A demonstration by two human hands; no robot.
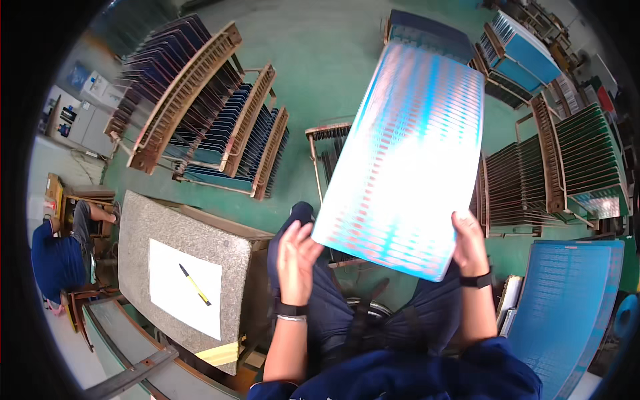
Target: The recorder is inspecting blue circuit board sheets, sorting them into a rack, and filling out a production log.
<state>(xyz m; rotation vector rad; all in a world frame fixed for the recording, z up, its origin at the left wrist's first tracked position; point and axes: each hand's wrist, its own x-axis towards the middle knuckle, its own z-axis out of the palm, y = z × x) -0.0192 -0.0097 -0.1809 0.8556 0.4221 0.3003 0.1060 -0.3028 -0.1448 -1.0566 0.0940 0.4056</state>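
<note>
1. While the fingers of the right hand (472, 245) clasp a panel, slotted wooden racks (193, 93), the bulkiest things around, stand ahead of the left fingers and well to their left, holding dark panels (175, 57) upright in rows.

2. Beyond the right fingers and to their right, another slotted rack (548, 157) holds green panels (590, 153) on edge; farther off, blue panels (527, 65) stand close together.

3. Left of the left fingers, and near them, is a bench (180, 219) with a speckled grey top.

4. The clasped sheet, a shiny blue-and-silver panel (400, 167), lies between the two hands and reaches far out past them. Its long axis runs away from the body, the far end leaning right; one near corner is just beside the left fingers. Rows of small marks cover it, too glared to read.

5. Right of the right hand, a large blue panel (567, 300) slopes, its faint printing illegible.

6. On the bench, left of the left fingers, lies white paper (175, 307).

7. The right thumb presses the panel's right edge. The left hand (295, 263) is loosely spread at the near-left corner; I cannot tell whether its fingertips touch.

8. Smallest, a yellow-and-black pen (195, 285) lies slantwise on the paper.
</note>
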